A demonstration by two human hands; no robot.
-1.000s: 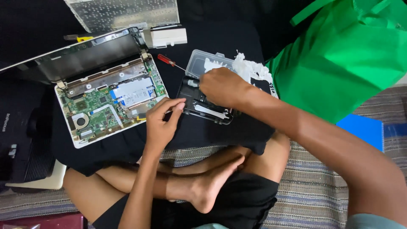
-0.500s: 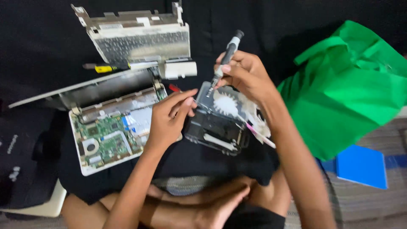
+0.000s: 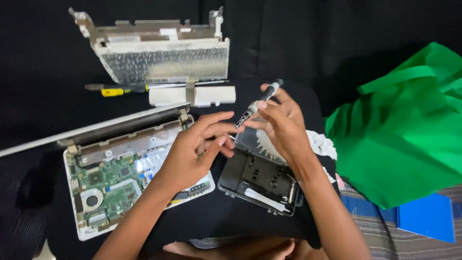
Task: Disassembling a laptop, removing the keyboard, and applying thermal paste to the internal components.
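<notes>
Two hands meet above a black cloth [image 3: 269,53] strewn with laptop parts. The right hand [image 3: 284,125] pinches a slim grey-and-black screwdriver [image 3: 257,103] between thumb and fingers, holding it slanted with its tip pointing down and left toward the left hand [image 3: 192,154]. The left hand's fingers are spread and slightly curled, the fingertips [image 3: 226,115] just beside the screwdriver's tip; whether they touch it cannot be told.

Below the right hand lies a black parts box [image 3: 260,183] with its clear lid [image 3: 252,142] open, and a crumpled white tissue [image 3: 322,144] just beside it. Under the left wrist sits the opened laptop base [image 3: 110,183], its green circuit board and round fan exposed. Further up the cloth lie a white battery bar [image 3: 192,95], a yellow-and-black screwdriver [image 3: 115,89] and the upturned keyboard panel [image 3: 159,53]. A green bag [image 3: 409,130] rests at the right, over a blue folder [image 3: 428,216].
</notes>
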